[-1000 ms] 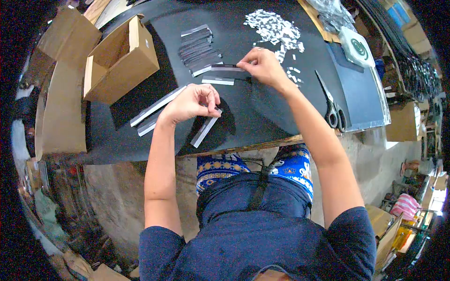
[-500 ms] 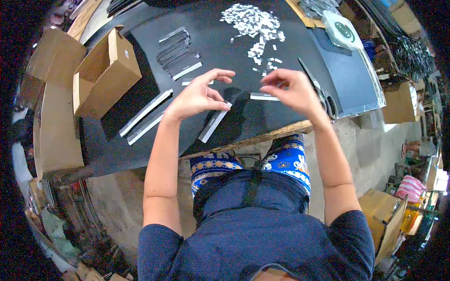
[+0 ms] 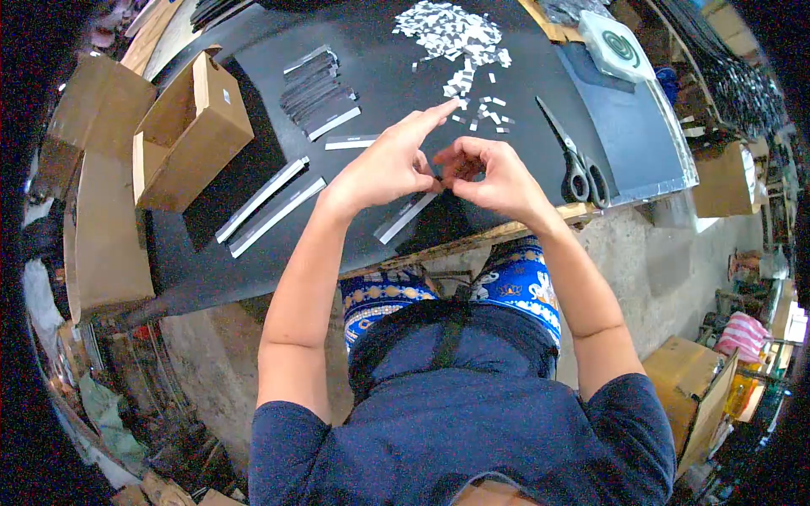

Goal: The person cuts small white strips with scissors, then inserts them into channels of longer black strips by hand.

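My left hand (image 3: 390, 167) grips a flat black-and-white strip (image 3: 405, 218) near its upper end, the strip slanting down toward the table's front edge. Closed in a pinch, my right hand (image 3: 494, 175) meets the left fingertips at that end. Whatever is between its fingers is too small and covered to make out. Beyond both hands lies a heap of small black-and-white pieces (image 3: 447, 34), several of them scattered toward me. Another strip (image 3: 350, 142) lies just behind my left wrist. Two longer strips (image 3: 278, 217) rest side by side to the left.
A row of dark strips (image 3: 319, 93) lies at the back left of the black table (image 3: 371, 59). Open black scissors (image 3: 570, 152) rest at the right. An open cardboard box (image 3: 198, 135) stands at the left, and a clear plastic-wrapped package (image 3: 616, 49) sits back right.
Both hands have come together over the strip; the right moved left and down, the left moved right. The strip shifted right with my left hand. A strip by the right hand no longer shows.
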A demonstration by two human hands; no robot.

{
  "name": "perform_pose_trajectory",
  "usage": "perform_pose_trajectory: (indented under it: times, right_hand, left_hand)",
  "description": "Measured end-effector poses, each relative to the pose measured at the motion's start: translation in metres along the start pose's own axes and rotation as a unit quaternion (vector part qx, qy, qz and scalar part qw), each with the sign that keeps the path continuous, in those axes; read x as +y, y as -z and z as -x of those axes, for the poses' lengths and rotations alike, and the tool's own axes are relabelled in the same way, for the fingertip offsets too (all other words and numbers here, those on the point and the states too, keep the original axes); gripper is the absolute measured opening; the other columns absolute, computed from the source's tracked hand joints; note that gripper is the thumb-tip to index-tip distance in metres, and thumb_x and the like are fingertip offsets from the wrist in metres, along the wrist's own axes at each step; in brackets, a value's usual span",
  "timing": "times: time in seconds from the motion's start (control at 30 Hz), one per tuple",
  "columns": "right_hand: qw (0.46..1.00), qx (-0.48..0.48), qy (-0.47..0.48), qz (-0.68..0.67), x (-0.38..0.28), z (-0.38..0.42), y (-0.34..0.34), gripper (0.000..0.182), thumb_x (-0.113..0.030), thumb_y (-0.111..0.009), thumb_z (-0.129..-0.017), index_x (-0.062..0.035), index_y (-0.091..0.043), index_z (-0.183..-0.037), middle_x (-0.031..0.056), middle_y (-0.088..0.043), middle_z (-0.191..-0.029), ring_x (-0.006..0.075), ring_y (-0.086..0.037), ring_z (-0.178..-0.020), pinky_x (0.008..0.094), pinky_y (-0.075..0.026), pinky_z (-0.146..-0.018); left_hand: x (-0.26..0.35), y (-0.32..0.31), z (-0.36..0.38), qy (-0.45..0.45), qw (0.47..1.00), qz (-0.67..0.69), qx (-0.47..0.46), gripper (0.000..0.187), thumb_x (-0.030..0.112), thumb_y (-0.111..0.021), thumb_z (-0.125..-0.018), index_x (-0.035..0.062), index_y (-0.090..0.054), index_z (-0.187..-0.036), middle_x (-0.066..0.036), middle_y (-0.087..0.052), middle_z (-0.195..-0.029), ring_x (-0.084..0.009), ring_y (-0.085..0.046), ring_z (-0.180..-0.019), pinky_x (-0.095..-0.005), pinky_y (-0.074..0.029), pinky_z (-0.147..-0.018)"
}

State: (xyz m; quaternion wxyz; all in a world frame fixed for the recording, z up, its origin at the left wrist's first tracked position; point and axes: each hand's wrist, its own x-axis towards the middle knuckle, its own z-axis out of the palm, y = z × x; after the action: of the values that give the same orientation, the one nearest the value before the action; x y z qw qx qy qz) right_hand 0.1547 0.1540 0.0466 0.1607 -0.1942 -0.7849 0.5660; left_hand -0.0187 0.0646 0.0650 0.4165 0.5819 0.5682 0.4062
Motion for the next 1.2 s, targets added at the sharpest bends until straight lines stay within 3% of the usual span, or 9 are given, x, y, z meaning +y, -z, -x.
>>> perform_pose_trajectory:
  times: [0.17,0.27,0.3,0.43,0.5,0.8,1.03,1.2]
  right_hand:
    - [0.998,0.045,0.008,0.032,0.002,0.003,-0.004,0.024,0.0,-0.062,-0.075,0.0015,-0.064,-0.099,0.0031,-0.066,-0.08,0.0068,-0.059,-0.073,0.024,-0.048,-0.069]
    - [0.994,0.103,0.027,0.008,0.01,0.01,-0.002,0.024,0.001,-0.064,-0.076,0.0004,-0.067,-0.1,0.0035,-0.066,-0.081,0.0068,-0.059,-0.074,0.0234,-0.048,-0.069]
    - [0.994,0.104,0.027,0.008,0.012,0.013,0.0,0.024,0.001,-0.064,-0.076,0.0004,-0.067,-0.1,0.0035,-0.066,-0.081,0.0068,-0.059,-0.074,0.0234,-0.048,-0.069]
    - [0.988,0.135,0.059,0.048,0.025,0.027,0.008,0.021,-0.001,-0.066,-0.077,-0.0047,-0.071,-0.097,0.0077,-0.068,-0.085,0.0137,-0.063,-0.078,0.0262,-0.049,-0.071]
    - [0.981,0.155,0.095,0.07,0.035,0.032,0.007,0.021,0.002,-0.067,-0.076,-0.005,-0.072,-0.094,0.0085,-0.067,-0.084,0.0178,-0.064,-0.08,0.0275,-0.049,-0.073]
    - [0.966,0.191,0.075,0.156,0.042,0.044,0.005,0.014,-0.002,-0.068,-0.073,-0.006,-0.071,-0.086,0.009,-0.067,-0.082,0.0215,-0.065,-0.078,0.0296,-0.05,-0.068]
    - [0.977,0.147,0.051,0.145,0.037,0.039,0.019,0.017,-0.003,-0.068,-0.074,-0.0059,-0.07,-0.09,0.01,-0.066,-0.081,0.0219,-0.064,-0.076,0.031,-0.05,-0.067]
    - [0.959,0.15,0.007,0.241,0.032,0.024,0.037,0.018,-0.006,-0.071,-0.072,-0.0036,-0.069,-0.089,0.0123,-0.062,-0.082,0.0275,-0.061,-0.075,0.0356,-0.048,-0.066]
  left_hand:
    - [-0.001,-0.004,0.0,-0.072,0.995,-0.075,0.005,0.088,-0.012,-0.061,-0.066,0.0162,-0.036,-0.145,-0.009,-0.054,-0.128,-0.0068,-0.056,-0.072,-0.0239,-0.051,-0.062]
    - [-0.008,-0.01,0.013,-0.012,0.999,-0.045,0.023,0.082,-0.011,-0.063,-0.069,0.0152,-0.039,-0.143,-0.009,-0.063,-0.114,-0.0093,-0.059,-0.076,-0.0252,-0.052,-0.067]
    - [-0.013,-0.017,0.019,-0.045,0.993,-0.07,0.081,0.065,-0.005,-0.068,-0.072,0.0118,-0.052,-0.133,-0.009,-0.067,-0.097,-0.016,-0.062,-0.076,-0.0289,-0.052,-0.072]
    - [-0.037,-0.032,0.047,-0.048,0.969,-0.186,0.157,0.043,0.002,-0.072,-0.072,0.0087,-0.066,-0.115,-0.009,-0.068,-0.088,-0.0216,-0.063,-0.076,-0.0313,-0.05,-0.073]
    - [-0.045,-0.038,0.056,-0.079,0.935,-0.235,0.253,0.023,0.004,-0.073,-0.072,0.0067,-0.073,-0.096,-0.009,-0.068,-0.083,-0.0227,-0.062,-0.078,-0.0312,-0.049,-0.071]
    - [-0.05,-0.049,0.061,-0.12,0.916,-0.246,0.294,0.02,0.002,-0.074,-0.072,0.0069,-0.074,-0.092,-0.007,-0.067,-0.081,-0.0192,-0.059,-0.075,-0.029,-0.048,-0.067]
    - [-0.054,-0.05,0.06,-0.123,0.918,-0.236,0.295,0.021,0.001,-0.074,-0.072,0.0068,-0.074,-0.092,-0.006,-0.067,-0.08,-0.0189,-0.059,-0.074,-0.0284,-0.048,-0.065]
    - [-0.052,-0.049,0.06,-0.119,0.92,-0.23,0.294,0.021,0.001,-0.073,-0.073,0.0066,-0.074,-0.093,-0.007,-0.067,-0.079,-0.019,-0.059,-0.074,-0.0288,-0.047,-0.065]
